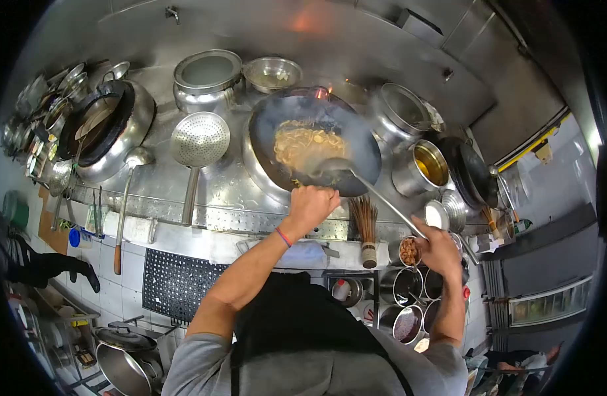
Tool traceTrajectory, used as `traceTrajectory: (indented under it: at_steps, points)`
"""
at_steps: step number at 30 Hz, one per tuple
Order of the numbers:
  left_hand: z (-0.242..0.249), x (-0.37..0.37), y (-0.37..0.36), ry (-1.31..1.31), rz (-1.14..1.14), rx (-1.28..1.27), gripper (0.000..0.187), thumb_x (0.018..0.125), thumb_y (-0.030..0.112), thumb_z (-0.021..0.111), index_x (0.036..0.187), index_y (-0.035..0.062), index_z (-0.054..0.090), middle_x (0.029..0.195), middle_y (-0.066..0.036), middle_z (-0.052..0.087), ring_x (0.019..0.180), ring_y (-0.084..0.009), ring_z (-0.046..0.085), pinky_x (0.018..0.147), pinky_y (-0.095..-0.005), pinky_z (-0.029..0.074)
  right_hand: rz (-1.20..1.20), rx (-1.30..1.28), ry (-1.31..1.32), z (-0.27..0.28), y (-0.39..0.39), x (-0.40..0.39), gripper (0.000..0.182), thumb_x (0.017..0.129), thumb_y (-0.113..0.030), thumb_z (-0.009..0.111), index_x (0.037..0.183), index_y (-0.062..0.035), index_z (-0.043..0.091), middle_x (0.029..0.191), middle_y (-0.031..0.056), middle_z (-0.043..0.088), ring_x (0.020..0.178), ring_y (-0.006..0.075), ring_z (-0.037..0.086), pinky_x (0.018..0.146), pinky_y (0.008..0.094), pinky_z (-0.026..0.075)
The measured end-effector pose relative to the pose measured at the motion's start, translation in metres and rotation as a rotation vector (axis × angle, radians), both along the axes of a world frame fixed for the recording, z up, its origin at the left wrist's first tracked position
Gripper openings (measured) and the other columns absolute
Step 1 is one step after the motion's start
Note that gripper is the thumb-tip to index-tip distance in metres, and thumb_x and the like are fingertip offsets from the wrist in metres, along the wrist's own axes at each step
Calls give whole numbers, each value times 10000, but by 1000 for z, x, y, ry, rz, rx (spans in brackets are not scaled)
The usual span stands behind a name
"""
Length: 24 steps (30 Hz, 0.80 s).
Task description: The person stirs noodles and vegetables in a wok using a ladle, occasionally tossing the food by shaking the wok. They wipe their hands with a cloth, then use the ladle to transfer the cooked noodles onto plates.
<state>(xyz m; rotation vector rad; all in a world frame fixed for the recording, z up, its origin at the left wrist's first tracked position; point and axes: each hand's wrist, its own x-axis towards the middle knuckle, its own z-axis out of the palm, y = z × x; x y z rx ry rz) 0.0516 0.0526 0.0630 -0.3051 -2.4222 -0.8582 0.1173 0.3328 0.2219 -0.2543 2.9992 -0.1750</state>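
A dark wok [264, 125] sits on the burner in front of me, with noodle-like food [309, 144] steaming in it. My left hand [313, 210] is closed at the wok's near edge; the part it grips is hidden under the fingers. In my right hand [439, 251] is the long metal handle of a ladle [383, 197], whose bowl rests in the wok against the near side of the food. The handle's end sticks out beyond my right hand. A bamboo wok brush [365, 228] stands between my two hands, at the counter's front edge.
A perforated skimmer [201, 140] and another ladle [126, 198] lie left of the wok. A second wok [122, 132] stands farther left. On the right are a pot of yellow oil [430, 165] and several seasoning containers [406, 285]. Flame [322, 93] shows behind the wok.
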Motion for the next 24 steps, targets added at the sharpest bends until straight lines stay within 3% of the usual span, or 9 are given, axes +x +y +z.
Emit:
traceTrajectory:
  at_steps: [3,6,8,12,15,20,24]
  points:
    - [-4,-3,-1,-42,-12,2,333,869,306,619,622,92,677,608,-143,640,543,-348,636,508,-447,505,21,-28,-40,8,5,15,531,843,-62,640,1348,-202,557,1107,178,666,1033,368,636,880,454,488]
    - [25,4,-8,-113,-35,-13,331,861,314,621,627,90,688,597,-156,632,543,-354,634,523,-455,511,76,-30,-81,14,1,15,515,845,-46,623,1343,-159,558,1052,192,677,1009,384,633,848,448,493]
    - [41,5,-7,-21,-77,32,355,858,297,607,595,66,666,577,-170,610,529,-370,620,518,-467,506,92,-33,-81,2,-5,5,516,845,-42,617,1343,-161,558,1035,199,677,997,389,634,839,450,494]
    - [11,-16,-5,-31,-70,31,356,857,297,606,592,66,666,568,-168,604,530,-368,622,522,-469,507,77,-7,-66,-41,-30,-39,540,843,-61,610,1362,-190,536,1026,234,665,970,416,630,822,471,495]
    - [-26,-10,0,-57,0,26,350,859,301,604,595,80,669,571,-162,609,523,-364,620,525,-471,507,24,33,6,-83,-61,-60,502,875,-154,595,1368,-218,534,1054,237,660,962,432,630,849,507,502]
    - [-48,34,-2,-110,-73,-24,336,854,310,615,595,103,668,591,-154,620,525,-360,617,523,-463,504,-34,-221,113,-100,-55,-56,520,870,-111,615,1377,-192,528,1090,230,654,979,431,625,836,501,501]
    - [-33,-23,-12,-110,-7,22,320,843,304,627,599,102,672,587,-149,620,536,-352,624,525,-458,506,-96,-419,184,-114,-35,-26,518,863,-32,618,1362,-149,541,1152,227,646,1046,407,627,868,458,503]
